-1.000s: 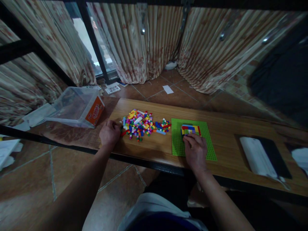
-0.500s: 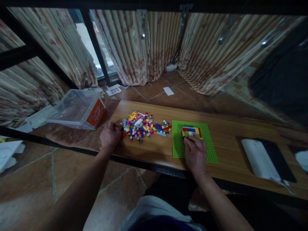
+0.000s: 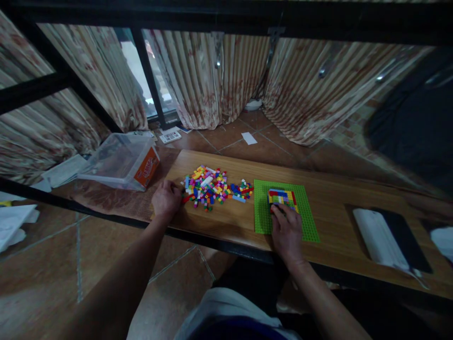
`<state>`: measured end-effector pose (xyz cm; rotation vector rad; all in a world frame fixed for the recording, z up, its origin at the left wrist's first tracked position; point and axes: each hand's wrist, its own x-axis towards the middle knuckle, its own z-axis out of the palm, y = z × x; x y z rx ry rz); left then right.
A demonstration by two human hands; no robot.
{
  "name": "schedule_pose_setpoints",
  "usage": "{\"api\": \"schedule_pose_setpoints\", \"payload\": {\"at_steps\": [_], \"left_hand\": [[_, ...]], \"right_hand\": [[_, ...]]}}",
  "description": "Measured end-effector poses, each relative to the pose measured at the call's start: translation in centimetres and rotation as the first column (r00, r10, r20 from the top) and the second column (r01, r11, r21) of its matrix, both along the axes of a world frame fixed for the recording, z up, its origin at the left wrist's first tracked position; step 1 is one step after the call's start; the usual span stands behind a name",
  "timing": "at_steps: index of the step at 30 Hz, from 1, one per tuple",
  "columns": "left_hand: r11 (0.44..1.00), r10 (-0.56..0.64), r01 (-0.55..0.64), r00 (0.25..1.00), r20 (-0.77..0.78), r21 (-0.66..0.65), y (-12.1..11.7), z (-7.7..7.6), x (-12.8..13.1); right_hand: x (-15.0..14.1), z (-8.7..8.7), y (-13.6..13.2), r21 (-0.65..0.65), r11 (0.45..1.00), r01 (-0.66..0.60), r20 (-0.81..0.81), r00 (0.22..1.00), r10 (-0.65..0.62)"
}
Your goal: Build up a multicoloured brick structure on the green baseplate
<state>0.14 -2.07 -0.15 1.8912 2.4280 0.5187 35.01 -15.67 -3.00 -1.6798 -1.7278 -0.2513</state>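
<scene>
A heap of small coloured bricks (image 3: 212, 185) lies on the wooden table (image 3: 339, 203). To its right sits a green baseplate (image 3: 304, 222) carrying a flat block of coloured bricks (image 3: 282, 197). My left hand (image 3: 166, 200) rests curled at the left edge of the heap, fingers closed; what they hold is hidden. My right hand (image 3: 286, 231) lies on the baseplate with its fingertips pressed against the near edge of the built block.
A clear plastic tub with an orange label (image 3: 123, 160) stands at the table's left end on a brown mat. A white object (image 3: 375, 231) on a dark pad lies to the right. Striped curtains and a tiled floor are behind the table.
Both hands stay in nearly the same places. The view has shifted slightly, and the right hand's fingertips remain at the block's near edge.
</scene>
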Motion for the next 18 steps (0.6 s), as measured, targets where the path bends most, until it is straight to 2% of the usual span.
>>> {"api": "schedule_pose_setpoints", "payload": {"at_steps": [5,7,12,18], "left_hand": [[1.0,-0.006,0.006,1.0,-0.004,0.007,-0.1,0.0,0.1],[1.0,-0.005,0.005,1.0,-0.004,0.006,-0.2,0.1,0.1],[1.0,-0.016,0.016,1.0,0.014,-0.018,-0.3,0.1,0.0],[1.0,-0.007,0.008,0.999,0.031,-0.026,-0.2,0.0,-0.1]], "right_hand": [[-0.5,1.2,-0.4,0.022,0.996,0.082,-0.118,0.99,-0.079],[-0.9,1.8,-0.5,0.029,0.997,0.073,-0.127,0.99,-0.068],[-4.0,2.7,-0.1,0.001,0.996,-0.089,-0.123,0.988,0.089],[-9.2,2.1,2.1,-0.087,0.967,-0.24,-0.16,0.961,0.224]]}}
